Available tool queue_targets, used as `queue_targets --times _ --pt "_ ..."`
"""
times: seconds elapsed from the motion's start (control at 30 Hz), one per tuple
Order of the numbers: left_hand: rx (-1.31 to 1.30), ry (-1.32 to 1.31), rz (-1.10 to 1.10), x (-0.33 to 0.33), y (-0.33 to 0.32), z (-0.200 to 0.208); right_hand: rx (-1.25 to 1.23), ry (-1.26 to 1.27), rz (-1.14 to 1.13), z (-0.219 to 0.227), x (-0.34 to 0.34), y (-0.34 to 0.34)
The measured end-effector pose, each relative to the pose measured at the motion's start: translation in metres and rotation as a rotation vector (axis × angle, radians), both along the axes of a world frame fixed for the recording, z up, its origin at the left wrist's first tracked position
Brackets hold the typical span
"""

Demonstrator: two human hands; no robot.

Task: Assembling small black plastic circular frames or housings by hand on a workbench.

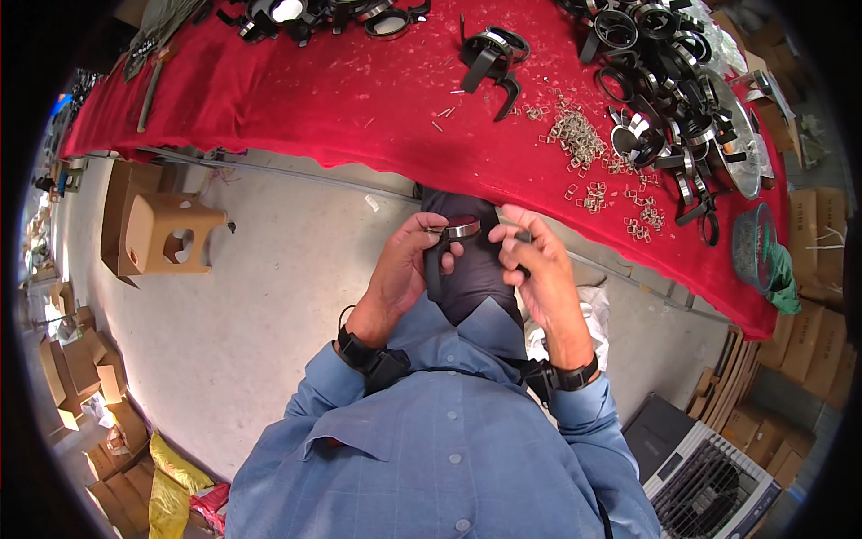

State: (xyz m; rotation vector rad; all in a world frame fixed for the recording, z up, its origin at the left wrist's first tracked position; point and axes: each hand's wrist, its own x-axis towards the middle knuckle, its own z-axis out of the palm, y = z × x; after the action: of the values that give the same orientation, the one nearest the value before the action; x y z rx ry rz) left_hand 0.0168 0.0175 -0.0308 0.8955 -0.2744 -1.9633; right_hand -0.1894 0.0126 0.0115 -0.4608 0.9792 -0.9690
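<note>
My left hand [403, 262] is closed around a watch-like piece [462, 228] with a round, silver-rimmed case and a dark reddish face. A black strap [434, 272] hangs down from it beside my fingers. Opposite it, my right hand [540, 267] pinches a short black strap end [523, 241] between thumb and fingers; whether it joins the case I cannot see. Both hands are over my lap, just off the front edge of the red-covered table [359, 117]. Nearest on the cloth is a similar strapped piece [492, 56], lying alone.
Small metal loops [576, 139] lie scattered at the right, beside a heap of black strapped pieces [673, 81]. More pieces [310, 16] sit at the far left. A mesh basket [752, 247] stands at the right edge. Left on the floor is a tan stool [171, 234].
</note>
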Motion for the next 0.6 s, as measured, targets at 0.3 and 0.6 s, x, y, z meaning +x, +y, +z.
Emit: queue_targets --times 0.3,0.6 --pt "-0.097 0.017 -0.005 -0.002 -0.001 0.003 0.003 -0.040 -0.056 -0.017 -0.013 0.012" --pt "-0.086 -0.032 0.062 -0.003 0.000 0.004 -0.175 0.363 0.223 0.001 -0.005 0.005"
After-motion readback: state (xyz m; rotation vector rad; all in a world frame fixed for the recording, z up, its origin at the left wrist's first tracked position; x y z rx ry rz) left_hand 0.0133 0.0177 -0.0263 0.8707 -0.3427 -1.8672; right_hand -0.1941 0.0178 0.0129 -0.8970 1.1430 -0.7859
